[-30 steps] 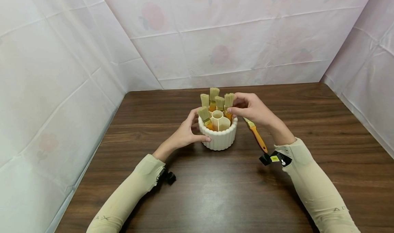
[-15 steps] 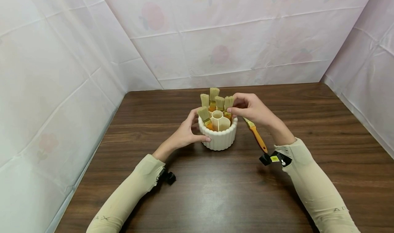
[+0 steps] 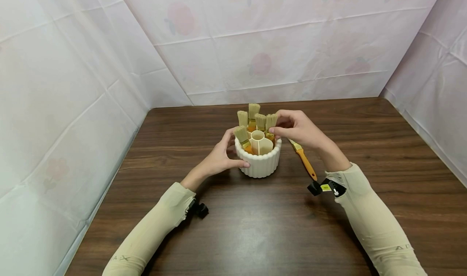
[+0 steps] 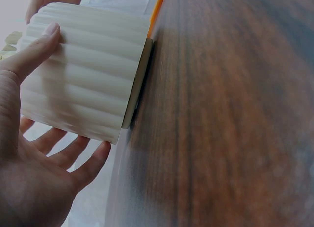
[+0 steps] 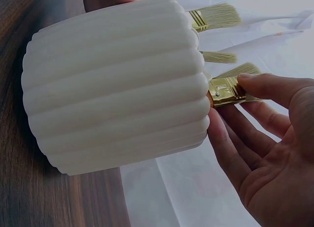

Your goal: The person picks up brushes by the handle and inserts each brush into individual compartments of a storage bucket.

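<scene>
Five brushes stand bristles-up in the ribbed white holder point(image 3: 260, 162), which sits on the dark wooden table point(image 3: 255, 227) a little beyond the middle, between my two hands. From the head view I see my left hand point(image 3: 219, 158) cupping the holder's left side: the thumb lies straight along the near wall just under the rim, and the other fingers reach round the far side. The left wrist view confirms it, with the thumb point(image 4: 37, 48) laid flat on the ribs and the remaining fingers point(image 4: 73, 156) spread, relaxed, just beside the lower edge of the wall; whether those touch it I cannot tell. Nothing is curled tight on that side; it is a loose steadying contact.

My right hand point(image 3: 300, 130) is at the holder's far right rim. Its thumb and forefinger pinch the rightmost brush point(image 3: 270, 124) at the brass ferrule, right where the brush comes out of its compartment. The right wrist view shows this plainly: the fingertip point(image 5: 255, 82) presses on the bristle side of the ferrule point(image 5: 226, 89), the other fingers lie half open below, and one of them rests against the holder's ribbed wall point(image 5: 117, 85). The pinched brush leans slightly outward over the rim, beside two other brushes in the neighbouring slots.

One more brush, orange-handled point(image 3: 303, 160), lies flat on the table just right of the holder, under my right forearm, apart from either hand. The round centre compartment point(image 3: 258, 135) of the holder and the near ones hold no brush.
</scene>
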